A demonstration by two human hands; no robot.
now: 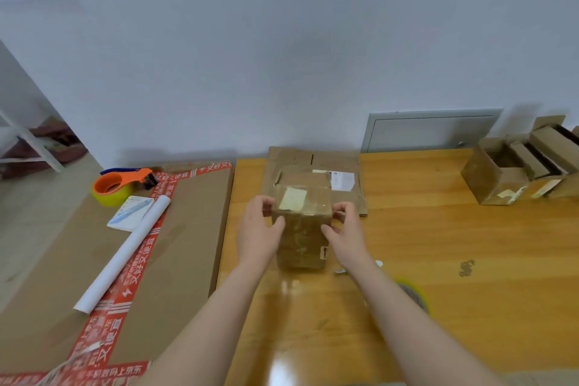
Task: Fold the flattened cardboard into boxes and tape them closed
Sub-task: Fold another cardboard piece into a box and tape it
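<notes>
**One box closed, more cardboard left**

The cardboard box [301, 229] stands upright on the tabletop [438, 244], its top apparently taped. The left hand [258, 229] and right hand [346, 233] grip its upper corners with curled fingers. The flattened cardboard [313, 158] behind lies unfolded.

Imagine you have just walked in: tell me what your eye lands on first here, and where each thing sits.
First, the small brown cardboard box, shiny with clear tape, standing centrally on the glossy orange-brown wooden table, gripped on either side by the left hand and the right hand. Next, the orange tape dispenser with its yellow roll, at the far left on a big flat cardboard sheet striped with red printed tape.
</notes>
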